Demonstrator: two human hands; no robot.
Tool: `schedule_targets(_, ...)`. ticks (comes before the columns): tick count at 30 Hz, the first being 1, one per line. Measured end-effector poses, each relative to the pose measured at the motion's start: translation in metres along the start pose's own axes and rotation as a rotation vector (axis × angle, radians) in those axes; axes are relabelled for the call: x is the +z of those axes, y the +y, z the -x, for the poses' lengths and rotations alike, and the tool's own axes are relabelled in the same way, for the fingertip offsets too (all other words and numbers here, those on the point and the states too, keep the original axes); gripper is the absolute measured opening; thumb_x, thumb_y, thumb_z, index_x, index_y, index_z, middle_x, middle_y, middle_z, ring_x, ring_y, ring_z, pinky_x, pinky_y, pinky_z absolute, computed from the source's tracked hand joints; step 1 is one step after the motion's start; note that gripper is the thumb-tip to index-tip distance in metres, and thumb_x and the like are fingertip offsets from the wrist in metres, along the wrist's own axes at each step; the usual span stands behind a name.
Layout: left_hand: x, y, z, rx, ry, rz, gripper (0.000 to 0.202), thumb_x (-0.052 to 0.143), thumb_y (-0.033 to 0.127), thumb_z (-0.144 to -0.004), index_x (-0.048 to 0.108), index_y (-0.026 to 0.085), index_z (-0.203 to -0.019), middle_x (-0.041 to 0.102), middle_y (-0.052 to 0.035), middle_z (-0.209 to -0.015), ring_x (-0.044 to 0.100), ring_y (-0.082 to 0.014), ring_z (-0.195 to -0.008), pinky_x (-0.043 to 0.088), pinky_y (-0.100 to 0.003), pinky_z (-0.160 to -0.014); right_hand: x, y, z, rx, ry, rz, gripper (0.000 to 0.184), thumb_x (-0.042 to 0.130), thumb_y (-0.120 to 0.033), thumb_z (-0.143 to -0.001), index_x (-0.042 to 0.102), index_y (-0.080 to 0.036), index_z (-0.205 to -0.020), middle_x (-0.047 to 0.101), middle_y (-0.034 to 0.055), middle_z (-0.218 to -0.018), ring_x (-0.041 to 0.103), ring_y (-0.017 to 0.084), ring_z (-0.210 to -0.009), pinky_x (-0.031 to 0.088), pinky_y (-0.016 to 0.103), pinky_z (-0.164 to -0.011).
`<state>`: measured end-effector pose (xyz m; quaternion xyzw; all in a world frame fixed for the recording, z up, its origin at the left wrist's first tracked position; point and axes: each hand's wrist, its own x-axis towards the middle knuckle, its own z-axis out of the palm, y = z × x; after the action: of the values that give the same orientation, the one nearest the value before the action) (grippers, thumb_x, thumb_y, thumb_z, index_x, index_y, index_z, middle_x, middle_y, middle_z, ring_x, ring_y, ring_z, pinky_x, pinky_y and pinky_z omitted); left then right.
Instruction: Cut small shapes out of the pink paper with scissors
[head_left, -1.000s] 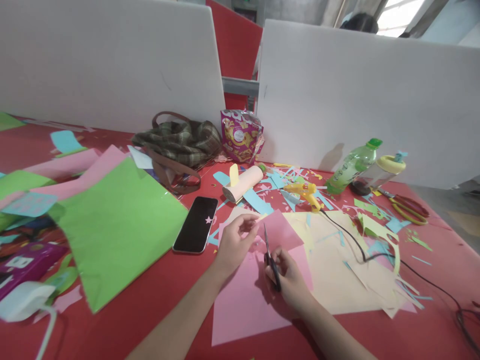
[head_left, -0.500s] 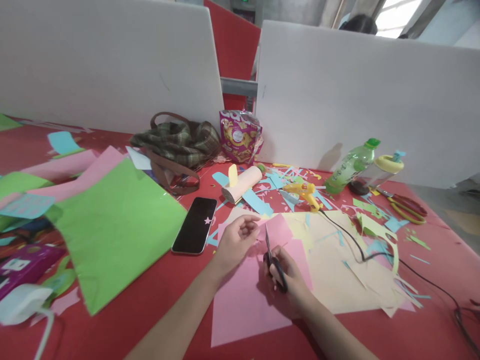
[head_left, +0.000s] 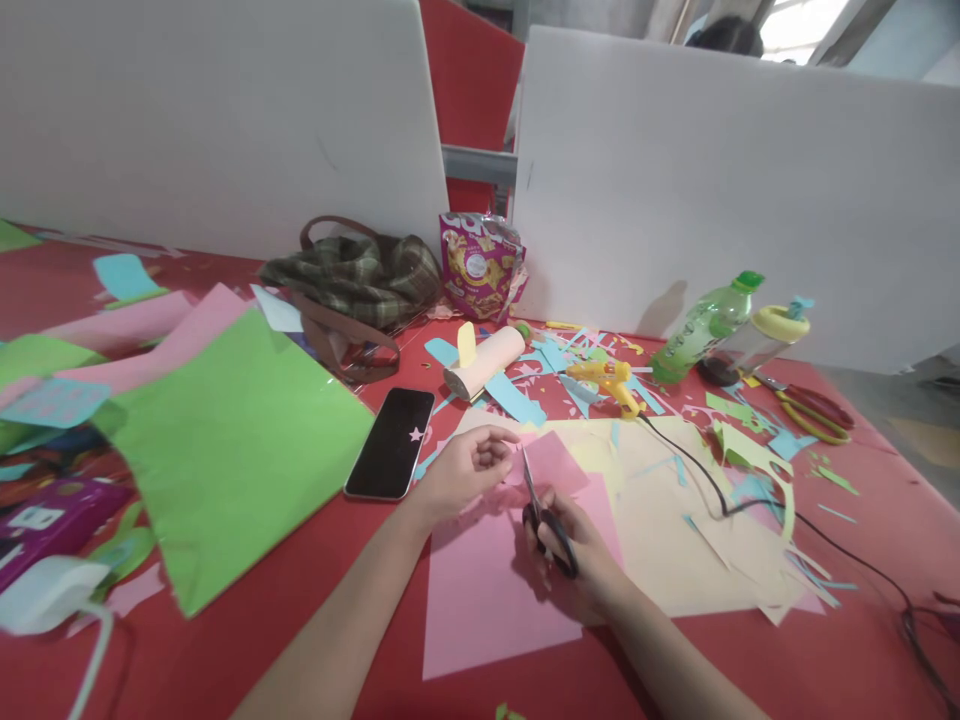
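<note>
My left hand [head_left: 474, 466] pinches the left end of a small piece of pink paper [head_left: 556, 464], held just above the table. In my right hand [head_left: 576, 540] is a pair of black-handled scissors [head_left: 551, 535], its fingers through the loops. The narrow blades point up and away, reaching the paper close to my left fingertips. Under both hands lies a larger pink sheet [head_left: 487, 610], partly over a cream sheet [head_left: 675, 560]. A black phone [head_left: 391, 443] with a small pink star [head_left: 416, 434] on its screen rests left of my left hand.
Beyond my hands stand a paper-roll plane [head_left: 486, 362], a yellow glue gun [head_left: 607, 378] with a black cord, and a green bottle [head_left: 705, 328]. Large scissors [head_left: 814, 410] lie at right. Green paper [head_left: 247, 450] covers the left. A plaid bag [head_left: 360, 275] and snack pouch [head_left: 481, 265] sit behind.
The scissors have tilted slightly left, their blades now closer to my left fingertips. The small pink paper has turned a little, its right corner now lower. The camera view has shifted slightly.
</note>
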<state>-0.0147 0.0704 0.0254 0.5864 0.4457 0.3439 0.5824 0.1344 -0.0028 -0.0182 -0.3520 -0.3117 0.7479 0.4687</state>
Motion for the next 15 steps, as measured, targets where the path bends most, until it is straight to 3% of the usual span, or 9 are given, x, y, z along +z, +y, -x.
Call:
schedule_targets(6,-0.005,-0.001,0.0,-0.013,-0.068,-0.001,0.027,0.054,0.017,-0.064,0.054,0.013,-0.091,0.051,0.0004,-0.068,0.051,-0.0086,-0.062,0.044,-0.02,-0.059,0.004,-0.01,0.001,0.038,-0.01,0.07,0.029,0.062,-0.035,-0.067,0.037,-0.02,-0.067,0.045,-0.008,-0.053,0.037,0.004,-0.034,0.03,0.013,-0.03)
schedule_targets(15,-0.009,-0.005,-0.002,-0.026,-0.054,0.026,0.027,0.054,0.014,-0.062,0.055,0.013,-0.089,0.049,0.001,-0.065,0.048,-0.0078,-0.06,0.042,-0.017,-0.051,0.0,-0.015,-0.001,0.08,-0.032,0.101,0.033,0.064,-0.038,-0.064,0.036,-0.02,-0.066,0.041,-0.0105,-0.047,0.035,0.003,-0.027,0.023,0.012,-0.026)
